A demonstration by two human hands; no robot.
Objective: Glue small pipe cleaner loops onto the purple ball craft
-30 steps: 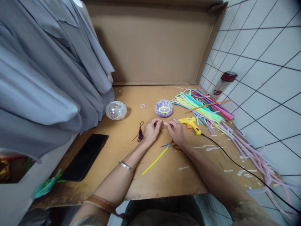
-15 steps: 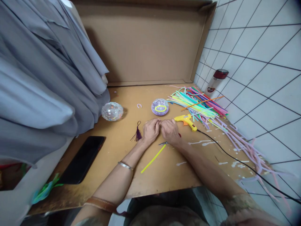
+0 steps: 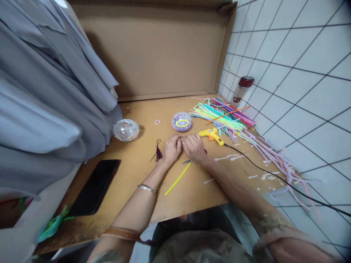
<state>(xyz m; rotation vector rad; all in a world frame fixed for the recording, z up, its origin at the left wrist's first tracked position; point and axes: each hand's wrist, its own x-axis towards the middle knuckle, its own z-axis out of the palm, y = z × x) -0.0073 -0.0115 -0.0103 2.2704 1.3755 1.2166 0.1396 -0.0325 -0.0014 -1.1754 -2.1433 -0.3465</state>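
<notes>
My left hand (image 3: 172, 149) and my right hand (image 3: 194, 148) meet over the table, fingertips pinched together. Whatever lies between the fingers is hidden or too small to make out. Under my right hand lies a pair of scissors (image 3: 187, 161), mostly covered, with a blade tip and a bit of red handle showing. A yellow pipe cleaner (image 3: 177, 179) runs from the blade toward the table's front. Just left of my left hand is a dark purple tassel (image 3: 157, 152). Beyond the hands sits a purple round ornament (image 3: 181, 122) with a yellow ring on it.
A yellow glue gun (image 3: 214, 135) lies right of my hands, its black cord trailing right. Behind it is a heap of colourful pipe cleaners (image 3: 227, 117) and a red-capped bottle (image 3: 242, 90). On the left are a clear ball (image 3: 126, 130), a phone (image 3: 94, 187) and grey cloth (image 3: 49, 91).
The whole view has shifted a little, so the things on the table appear slightly further left. Both hands stay pinched together in nearly the same pose.
</notes>
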